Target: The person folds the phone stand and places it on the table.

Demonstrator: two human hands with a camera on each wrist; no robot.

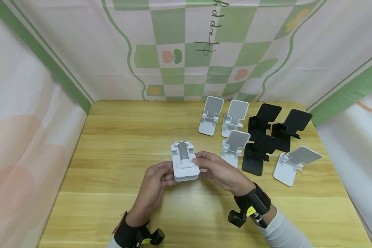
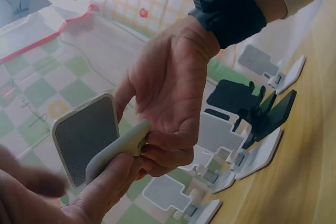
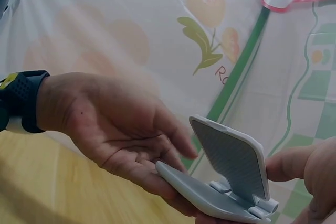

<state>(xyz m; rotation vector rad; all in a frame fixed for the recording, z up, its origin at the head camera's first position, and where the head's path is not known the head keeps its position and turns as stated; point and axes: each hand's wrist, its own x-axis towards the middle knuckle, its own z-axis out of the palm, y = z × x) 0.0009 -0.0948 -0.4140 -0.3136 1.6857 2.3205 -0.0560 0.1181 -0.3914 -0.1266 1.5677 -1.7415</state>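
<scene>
Head view: right hand (image 1: 218, 169) apparently pinches stand (image 1: 185, 163).

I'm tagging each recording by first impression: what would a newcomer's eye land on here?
Probably the white plastic folding stand held in both hands, above the pale wooden table. Next, to its right, four white, grey-padded stands and three black plastic stands in a cluster. Behind the table, the green-and-white checked curtain bears sideways "Happy" lettering.

I record smooth white plastic on the held stand (image 1: 186, 173), its grey pad (image 3: 231, 156) finely textured; matt black plastic stands (image 1: 253, 163); smooth wood-grain surface (image 1: 120, 137); cloth backdrop (image 1: 198, 38).
</scene>
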